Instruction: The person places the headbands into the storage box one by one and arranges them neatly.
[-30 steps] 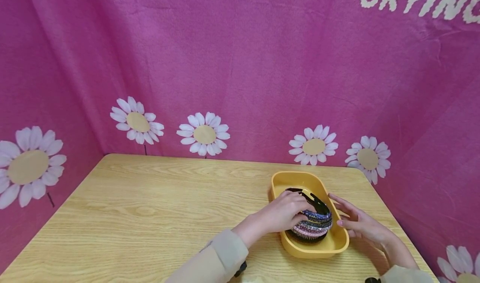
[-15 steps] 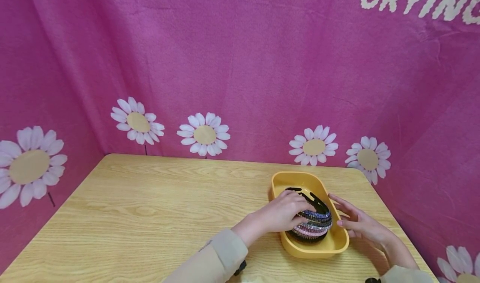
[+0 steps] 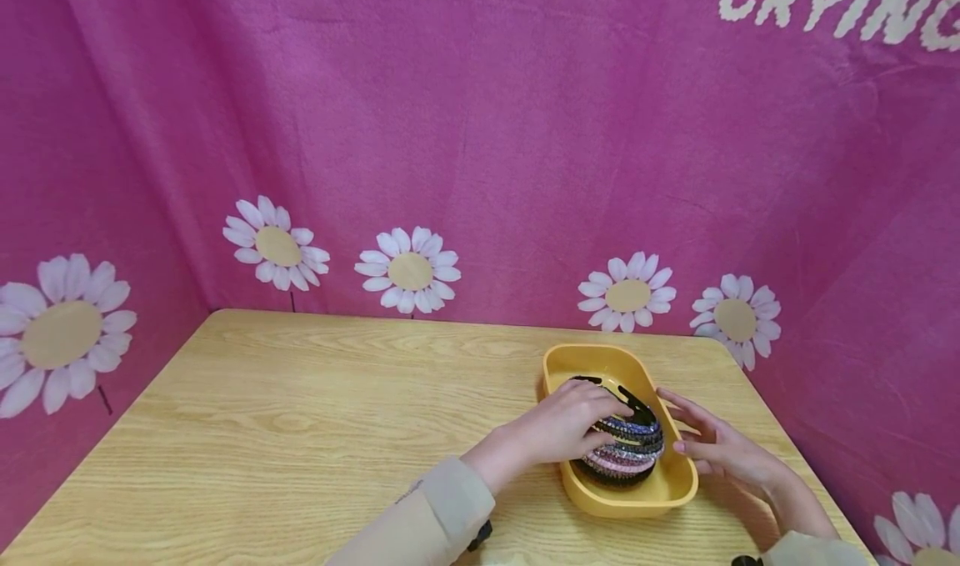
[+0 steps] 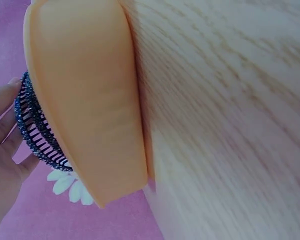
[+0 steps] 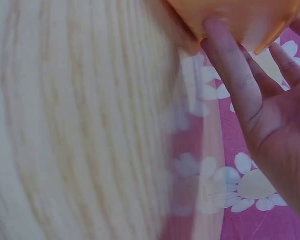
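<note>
A deep yellow tub (image 3: 600, 506) stands on the right part of the table, with several sparkly headbands (image 3: 621, 464) nested in it, in black, pink, silver and blue. My left hand (image 3: 566, 423) reaches over the tub's left rim and pinches a blue beaded headband (image 3: 633, 427). In the left wrist view, the fingers and thumb close on that toothed headband (image 4: 21, 120) above the rim. On the far side, my right hand (image 3: 727, 449) rests its spread fingers against the tub's right wall. The right wrist view shows these fingers (image 5: 230, 65) fairly straight along the wall (image 5: 245, 20).
The wood-grain table (image 3: 322, 416) stretches out to the left of the tub. A pink cloth (image 3: 480, 132) printed with daisies (image 3: 408, 271) hangs behind and along both sides. The table's right edge runs close beside my right forearm (image 3: 798, 499).
The blue headband has shifted slightly in my left fingers, showing a little more gap beside its neighbours. The tub and my right hand keep their places.
</note>
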A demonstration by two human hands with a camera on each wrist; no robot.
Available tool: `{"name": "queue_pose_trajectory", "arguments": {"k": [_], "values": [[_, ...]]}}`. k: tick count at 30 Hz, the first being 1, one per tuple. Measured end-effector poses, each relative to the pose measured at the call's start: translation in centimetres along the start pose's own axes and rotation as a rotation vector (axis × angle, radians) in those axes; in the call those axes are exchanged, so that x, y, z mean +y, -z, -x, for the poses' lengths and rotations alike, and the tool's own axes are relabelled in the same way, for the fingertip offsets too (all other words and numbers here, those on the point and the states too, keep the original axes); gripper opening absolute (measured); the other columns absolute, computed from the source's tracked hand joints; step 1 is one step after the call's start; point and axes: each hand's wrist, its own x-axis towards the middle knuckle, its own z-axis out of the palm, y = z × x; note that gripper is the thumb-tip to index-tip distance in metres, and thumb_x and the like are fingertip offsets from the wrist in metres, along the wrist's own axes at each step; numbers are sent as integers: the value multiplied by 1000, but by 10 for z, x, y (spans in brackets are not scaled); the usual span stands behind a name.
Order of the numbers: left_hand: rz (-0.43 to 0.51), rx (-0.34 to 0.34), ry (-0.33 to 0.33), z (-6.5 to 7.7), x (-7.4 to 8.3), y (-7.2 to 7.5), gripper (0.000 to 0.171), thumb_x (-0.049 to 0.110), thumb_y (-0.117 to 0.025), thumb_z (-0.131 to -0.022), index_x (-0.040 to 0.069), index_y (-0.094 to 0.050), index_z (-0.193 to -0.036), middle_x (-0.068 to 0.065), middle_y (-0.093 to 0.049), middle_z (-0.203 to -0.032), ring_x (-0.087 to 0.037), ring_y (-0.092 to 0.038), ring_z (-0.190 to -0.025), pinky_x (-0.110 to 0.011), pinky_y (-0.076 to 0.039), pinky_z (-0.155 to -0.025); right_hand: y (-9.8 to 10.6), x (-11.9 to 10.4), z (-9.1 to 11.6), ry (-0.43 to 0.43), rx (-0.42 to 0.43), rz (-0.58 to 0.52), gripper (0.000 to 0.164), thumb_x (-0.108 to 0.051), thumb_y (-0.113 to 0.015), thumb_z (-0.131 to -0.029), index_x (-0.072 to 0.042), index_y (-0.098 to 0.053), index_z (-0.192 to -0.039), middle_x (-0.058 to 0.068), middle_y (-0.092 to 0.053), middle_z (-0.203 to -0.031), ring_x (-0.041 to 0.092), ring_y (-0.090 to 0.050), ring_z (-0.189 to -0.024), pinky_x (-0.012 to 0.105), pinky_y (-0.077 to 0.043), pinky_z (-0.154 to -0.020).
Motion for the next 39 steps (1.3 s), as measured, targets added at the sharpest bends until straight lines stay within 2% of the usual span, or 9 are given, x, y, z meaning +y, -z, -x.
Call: {"name": "queue_pose_trajectory", "arguments": {"k": [4, 11, 13, 17, 19, 23, 29, 35, 39], "values": [[2, 10, 11, 2, 0, 8, 42, 34, -62, -90, 21, -56, -130, 8, -58, -128, -8, -49, -122, -28, -28, -111, -1, -5, -1, -7, 21, 80, 71, -7, -44, -98, -22, -2, -152, 34, 0, -149, 13, -54, -115, 44, -51, -88], [4, 54, 31, 12, 0, 32, 45, 33, -61, -90, 18, -53, -132, 5, -57, -130, -9, -49, -123, -28, -30, -110, -5, -26, 0, 15, 98, 259, 64, -13, -45, -99, -16, -10, -152, 29, -16, -149, -4, -52, -112, 39, -54, -82], [7, 71, 45, 17, 0, 42, 45, 34, -60, -92, 16, -53, -133, 4, -56, -131, -10, -48, -124, -30, -29, -111, -7, -36, 1, 64, 110, 297, 62, -12, -46, -98, -11, -13, -151, 17, -28, -148, -5, -52, -112, 40, -55, -81], [6, 126, 81, 31, -1, 65, 45, 34, -55, -94, 16, -50, -135, 1, -52, -135, -13, -45, -128, -34, -26, -113, -10, -57, 4, 190, 173, 398, 56, -9, -49, -97, -3, -24, -147, -19, -44, -133, -9, -50, -111, 38, -56, -77], [-2, 175, 95, 38, -2, 77, 45, 33, -54, -95, 15, -48, -136, 0, -51, -137, -15, -44, -129, -35, -26, -113, -12, -67, 5, 254, 219, 465, 54, -6, -50, -96, -1, -28, -145, -28, -44, -128, -12, -49, -110, 35, -57, -74], [-10, 288, 126, 55, -4, 100, 46, 31, -56, -94, 13, -48, -136, -3, -50, -137, -17, -44, -129, -36, -24, -114, -18, -83, 7, 350, 339, 609, 52, -4, -55, -93, -2, -36, -142, -29, -44, -126, -14, -49, -108, 27, -56, -70], [-43, 454, 179, 86, -10, 126, 47, 25, -61, -92, 10, -50, -135, -5, -50, -138, -20, -43, -130, -38, -20, -115, -29, -101, 8, 412, 612, 864, 53, -8, -68, -85, -10, -49, -135, -36, -44, -121, -21, -46, -104, 5, -46, -72], [-110, 569, 182, 117, -20, 140, 47, 21, -63, -89, 7, -51, -133, -7, -50, -137, -22, -43, -130, -40, -23, -115, -45, -113, 16, 475, 772, 885, 58, -4, -70, -82, -13, -50, -135, -33, -43, -125, -23, -39, -109, -2, -40, -72], [-160, 634, 182, 140, -27, 145, 48, 18, -64, -87, 5, -52, -131, -11, -50, -135, -26, -44, -128, -44, -23, -114, -54, -117, 18, 575, 856, 917, 62, 3, -71, -78, -10, -51, -135, -23, -47, -128, -19, -40, -114, -2, -37, -80]]}}
